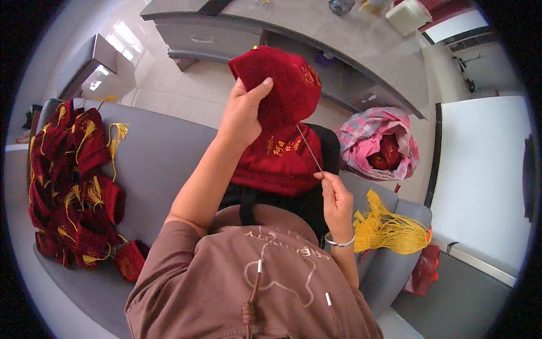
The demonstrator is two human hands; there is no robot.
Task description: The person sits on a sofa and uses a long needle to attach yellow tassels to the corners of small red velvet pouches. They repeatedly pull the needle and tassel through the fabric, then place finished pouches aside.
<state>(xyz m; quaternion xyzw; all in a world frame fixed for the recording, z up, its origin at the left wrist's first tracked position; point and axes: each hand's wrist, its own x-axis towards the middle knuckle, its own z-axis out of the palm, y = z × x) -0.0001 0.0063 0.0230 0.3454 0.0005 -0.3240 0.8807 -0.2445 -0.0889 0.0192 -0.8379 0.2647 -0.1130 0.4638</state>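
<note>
My left hand (pixel 243 112) holds up a red velvety pouch (pixel 283 84) by its edge, thumb on the near face. The pouch bears gold lettering, and a small yellow bit shows at its far corner. In my right hand (pixel 336 203) is a thin metal rod (pixel 310 148), like a long needle, pinched near its lower end. Its far tip reaches the underside of the raised pouch; whether it pierces the cloth I cannot tell. Across my lap lies more red velvety fabric (pixel 275 169) with gold lettering, partly hidden by my left hand and the raised pouch.
Several red pouches with yellow tassels (pixel 80 186) lie piled on the grey sofa (pixel 165 140) at left. A bundle of yellow tassels (pixel 389 231) rests on the right armrest. Beyond it stands a pink checked bag (pixel 351 131) with red items inside. A drawered table (pixel 207 36) stands ahead.
</note>
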